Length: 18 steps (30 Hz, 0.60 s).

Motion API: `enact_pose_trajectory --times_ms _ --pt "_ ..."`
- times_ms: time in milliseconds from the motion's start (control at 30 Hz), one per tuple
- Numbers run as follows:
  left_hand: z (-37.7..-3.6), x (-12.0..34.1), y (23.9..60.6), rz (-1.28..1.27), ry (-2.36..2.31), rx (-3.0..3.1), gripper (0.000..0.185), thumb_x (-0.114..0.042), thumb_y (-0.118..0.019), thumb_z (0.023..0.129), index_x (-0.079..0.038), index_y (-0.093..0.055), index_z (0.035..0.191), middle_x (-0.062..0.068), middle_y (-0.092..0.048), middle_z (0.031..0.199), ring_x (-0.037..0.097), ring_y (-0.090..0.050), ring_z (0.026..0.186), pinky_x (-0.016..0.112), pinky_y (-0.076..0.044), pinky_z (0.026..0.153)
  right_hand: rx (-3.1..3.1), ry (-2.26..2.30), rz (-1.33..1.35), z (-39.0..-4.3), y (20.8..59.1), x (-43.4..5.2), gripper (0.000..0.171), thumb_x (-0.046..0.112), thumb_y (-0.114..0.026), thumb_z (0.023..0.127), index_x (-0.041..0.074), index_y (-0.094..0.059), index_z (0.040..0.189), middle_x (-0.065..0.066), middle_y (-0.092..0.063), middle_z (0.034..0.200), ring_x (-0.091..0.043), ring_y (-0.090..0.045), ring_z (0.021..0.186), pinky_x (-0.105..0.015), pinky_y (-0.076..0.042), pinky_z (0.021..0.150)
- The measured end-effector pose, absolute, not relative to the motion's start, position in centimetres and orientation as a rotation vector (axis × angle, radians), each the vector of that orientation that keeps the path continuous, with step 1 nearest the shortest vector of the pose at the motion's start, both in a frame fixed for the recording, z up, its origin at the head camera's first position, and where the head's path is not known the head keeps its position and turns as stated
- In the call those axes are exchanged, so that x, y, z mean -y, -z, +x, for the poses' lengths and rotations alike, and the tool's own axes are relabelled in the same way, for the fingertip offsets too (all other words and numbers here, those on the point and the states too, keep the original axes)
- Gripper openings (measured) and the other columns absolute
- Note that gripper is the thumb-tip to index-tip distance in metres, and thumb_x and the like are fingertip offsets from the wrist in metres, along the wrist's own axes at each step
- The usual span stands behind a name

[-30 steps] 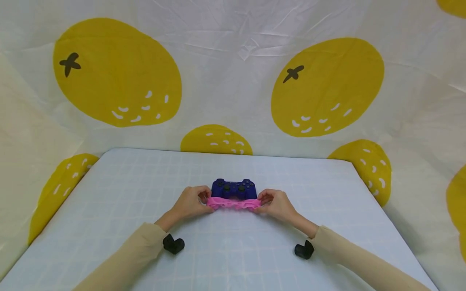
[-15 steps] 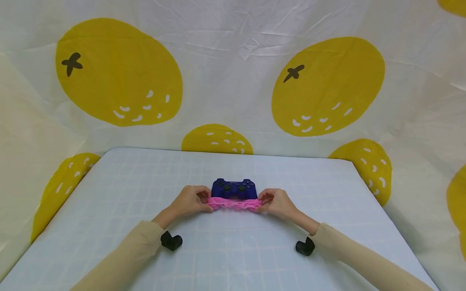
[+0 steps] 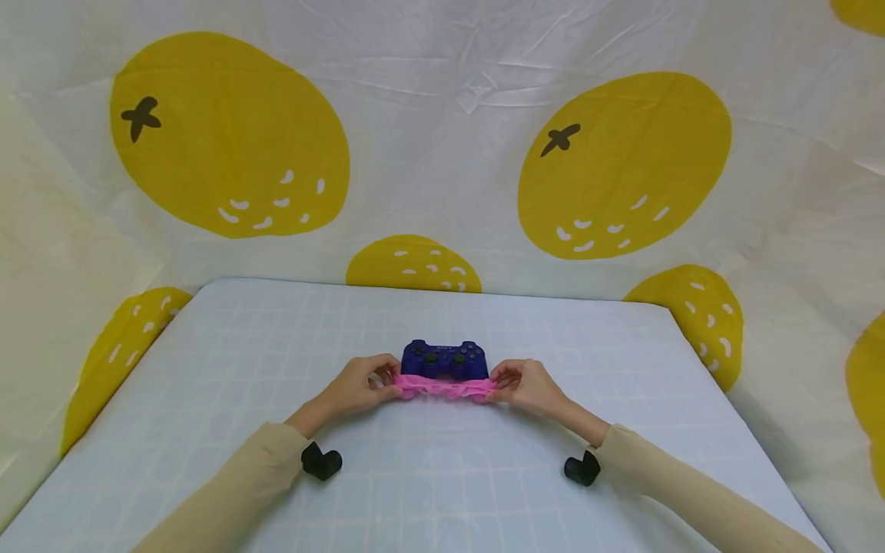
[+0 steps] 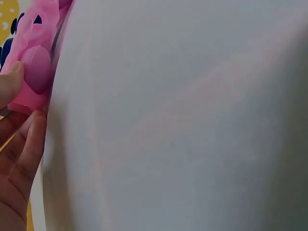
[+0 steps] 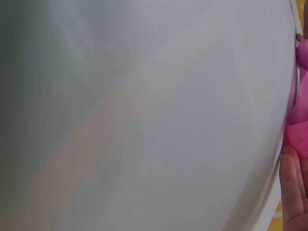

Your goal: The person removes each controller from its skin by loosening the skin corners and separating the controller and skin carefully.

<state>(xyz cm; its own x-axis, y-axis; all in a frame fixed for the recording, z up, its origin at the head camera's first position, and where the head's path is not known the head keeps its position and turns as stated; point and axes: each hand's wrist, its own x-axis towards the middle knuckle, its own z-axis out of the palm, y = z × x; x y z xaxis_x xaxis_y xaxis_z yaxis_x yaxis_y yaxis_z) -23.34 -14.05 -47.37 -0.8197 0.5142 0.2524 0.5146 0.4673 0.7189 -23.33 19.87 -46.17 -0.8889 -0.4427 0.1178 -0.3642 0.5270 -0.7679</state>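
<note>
Controller, dark blue, lay just behind the wavy pink piece — left hand pinched one end of this piece, right hand the other.

From here I count one left hand, one right hand, two sleeves, two black wrist pieces, one blue controller, one pink piece, one table, and two whole yellow fruit prints on one far cloth.
</note>
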Motion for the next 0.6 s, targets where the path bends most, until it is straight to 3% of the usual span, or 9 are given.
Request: enact_pose_trajectory --times_ms 233,433,600 --pt "-22.92 13.82 47.29 -0.938 1.302 2.695 0.023 -0.019 -0.076 0.082 -0.013 -0.062 0.099 -0.002 -0.066 0.089 0.013 -0.062 0.083 0.022 -0.053 0.068 -2.684 1.274 -0.707 -23.15 46.25 -20.13 0.023 0.014 -0.08 0.076 0.004 -0.069 0.094 -0.006 -0.072 0.088 -0.011 -0.067 0.079 -0.02 -0.054 0.073" --pt "-22.53 13.42 47.13 -0.818 1.206 2.747 0.04 -0.026 -0.088 0.066 -0.018 -0.059 0.093 -0.008 -0.063 0.083 0.011 -0.061 0.08 0.025 -0.047 0.074 -2.605 1.362 -0.626 -22.64 46.6 -19.96 0.041 0.018 -0.087 0.068 0.004 -0.065 0.1 -0.009 -0.07 0.094 -0.014 -0.066 0.084 -0.023 -0.055 0.074" --pt "-22.43 13.11 47.37 -0.745 1.157 2.757 0.044 -0.033 -0.089 0.064 -0.018 -0.058 0.09 -0.009 -0.062 0.081 0.008 -0.06 0.078 0.023 -0.047 0.073 -2.597 1.357 -0.657 -22.37 46.7 -19.47 0.048 0.017 -0.089 0.065 0.005 -0.06 0.102 -0.01 -0.066 0.098 -0.016 -0.064 0.086 -0.023 -0.056 0.072"
